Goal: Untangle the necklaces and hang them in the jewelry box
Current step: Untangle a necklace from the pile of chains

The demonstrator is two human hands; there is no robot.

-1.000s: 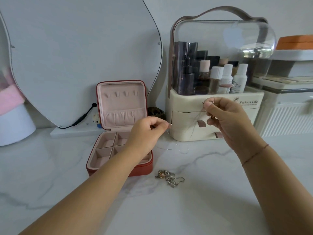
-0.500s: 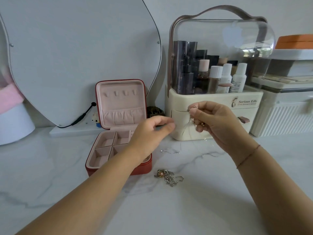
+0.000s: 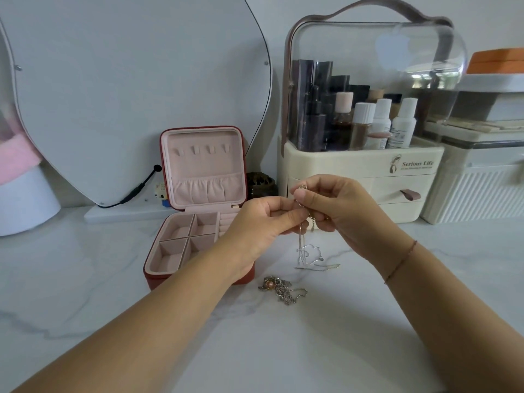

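Closer together than before, left grip (image 3: 255, 231) and right grip (image 3: 343, 214) both pinch the thin chain (image 3: 301, 251) above the bench (image 3: 368, 336) middle, tail pooled there. Likely light, limp, slippery: best pinched near its end.

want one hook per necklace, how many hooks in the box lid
4 hooks in one row near the top of the open lid: far left, left of middle, right of middle, far right. None seems hidden.

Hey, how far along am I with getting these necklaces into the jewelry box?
Nothing is hung: the box has bare hooks. The left hand and right hand pinch one thin chain trailing onto the table. Left: hanging it and untangling the clump.
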